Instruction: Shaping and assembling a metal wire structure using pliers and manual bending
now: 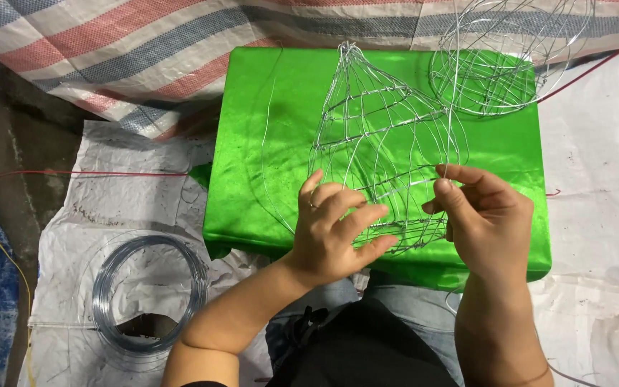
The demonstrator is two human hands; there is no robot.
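Wire frame: cone-shaped cage of thin silver wire (381, 143), lying on its side on the green surface, pointed tip toward 12 o'clock, wide open mouth toward 6 o'clock. Nothing seen inside; green cloth visible through the mesh.
Left hand: (334, 229) at the frame's 7 o'clock edge, fingers spread and curled over the lower wires, touching and steadying them. No closed pinch seen; fingers partly open, resting on the frame.
Right hand: (485, 218) at the frame's 4 o'clock edge, thumb and forefinger closed together on a wire at the frame's right rim. Which strand exactly, frame wire or loose end, could not be told.
Work surface: flat block covered in shiny green cloth (266, 143), bearing the frame at its middle.
Second wire frame: rounder basket-like cage (496, 64) at 1 o'clock from the first, partly on the green block, partly beyond its far edge. Apart from the first frame or just touching: could not be told. Held nothing visible.
Loose strand: thin wire (270, 122) curving over the cloth at 9 o'clock from the frame.
Wire coil: ring of silver wire (148, 294) on white sheeting (596, 215), at 8 o'clock, well apart from the hands.
Ground cover: striped red, grey and white tarpaulin (109, 50) at 11 o'clock.
Red cord: (73, 173) running across the floor at 9 o'clock.
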